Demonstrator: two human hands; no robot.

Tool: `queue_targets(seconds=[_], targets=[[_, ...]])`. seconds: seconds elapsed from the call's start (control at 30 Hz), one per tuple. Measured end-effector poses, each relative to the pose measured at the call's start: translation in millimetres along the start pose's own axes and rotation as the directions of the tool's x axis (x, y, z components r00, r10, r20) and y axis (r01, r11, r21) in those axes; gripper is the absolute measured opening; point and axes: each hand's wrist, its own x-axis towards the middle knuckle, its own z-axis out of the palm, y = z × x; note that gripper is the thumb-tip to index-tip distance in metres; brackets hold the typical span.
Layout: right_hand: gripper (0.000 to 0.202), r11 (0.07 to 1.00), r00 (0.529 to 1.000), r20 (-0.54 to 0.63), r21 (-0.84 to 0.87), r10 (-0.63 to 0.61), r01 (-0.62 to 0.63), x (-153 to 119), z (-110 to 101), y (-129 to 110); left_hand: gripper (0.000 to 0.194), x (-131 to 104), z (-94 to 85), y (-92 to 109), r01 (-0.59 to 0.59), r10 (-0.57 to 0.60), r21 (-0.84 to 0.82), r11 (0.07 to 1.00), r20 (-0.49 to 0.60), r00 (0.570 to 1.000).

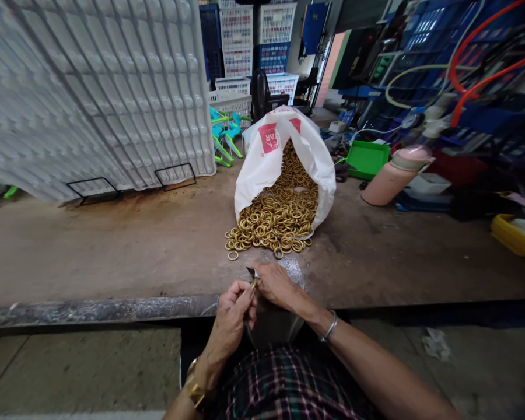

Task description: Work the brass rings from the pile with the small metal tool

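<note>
Near the front edge of the table, my left hand (233, 309) pinches a brass-coloured ring (254, 283) between thumb and fingers. My right hand (275, 284) is closed around a small knife (251, 272), whose dark pointed blade sticks out to the left beside the ring. Most of the knife's handle is hidden in the fingers. Just beyond both hands, a pile of brass-coloured rings (271, 221) spills out of a white plastic bag (256, 169) with red print, lying open towards me. One loose ring (233, 255) lies at the pile's front left.
Stacked clear plastic trays (149, 87) lean on black wire stands (175, 175) at the left. To the right stand a pink bottle (389, 178), a green tray (367, 158) and a yellow container (514, 236). Crates (275, 26) are piled behind. The wooden table (114, 251) ends close to my body.
</note>
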Motion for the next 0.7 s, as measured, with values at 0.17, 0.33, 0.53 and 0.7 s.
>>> queue_targets(seconds=[0.17, 0.33, 0.53, 0.7], targets=[[0.025, 0.998, 0.997, -0.058, 0.018, -0.050, 0.052, 4, 4, -9, 0.025, -1, -7.2, 1, -0.026, 0.020, -0.078, 0.997, -0.078, 0.997], [0.022, 0.984, 0.985, -0.035, 0.048, -0.168, 0.169, -6, 7, -21, 0.027, 0, -15.6, -2, -0.064, 0.056, -0.049, 0.997, -0.146, 0.988], [0.020, 0.984, 0.985, 0.001, 0.039, -0.171, 0.171, -10, 7, -24, 0.029, 0, -16.5, -4, -0.070, 0.071, 0.009, 0.997, -0.145, 0.987], [0.020, 0.987, 0.987, 0.003, 0.025, -0.162, 0.162, -9, 7, -24, 0.031, 0, -15.8, -4, -0.062, 0.066, 0.027, 0.998, -0.166, 0.984]])
